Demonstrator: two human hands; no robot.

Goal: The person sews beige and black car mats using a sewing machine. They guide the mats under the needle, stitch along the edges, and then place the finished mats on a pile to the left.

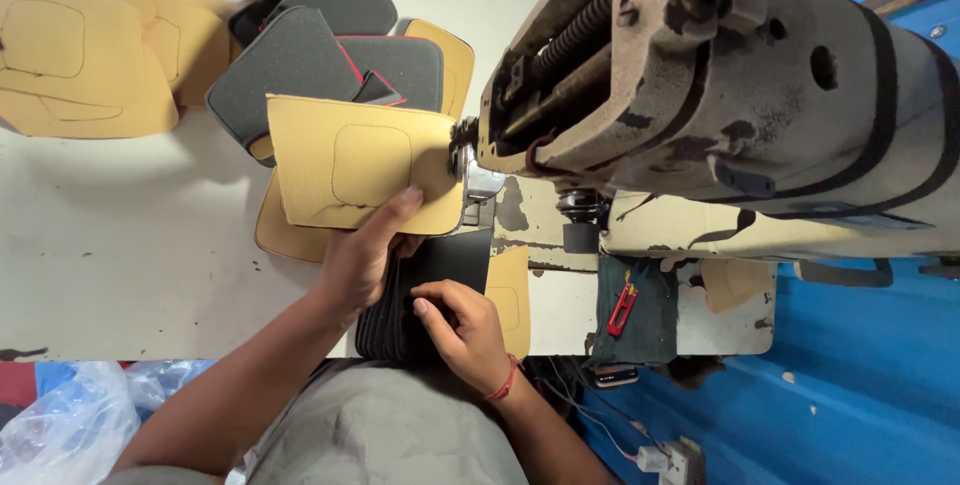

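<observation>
the sewing machine (740,95) is the largest thing; it is old, worn and cream coloured, and it covers the right half of the white bench (130,255). its right end is cut off by the picture edge, and the needle part is hidden behind the machine head. at the top left lies a heap of tan pieces (80,45) and next to it several grey pieces (320,35) with red edges, overlapping each other. the left hand (360,255) has its grip closed on a tan panel (360,160) with stitched lines; the thumb is on top and the fingers are hidden below, and the panel's right edge reaches the machine. the right hand (460,330) has its fingers pressed together on a black stack (430,290) at the bench edge. a small red clipper (622,307) lies on a dark cloth (635,315). a clear plastic bag (70,415) is at the lower left; what is inside i cannot make out.
</observation>
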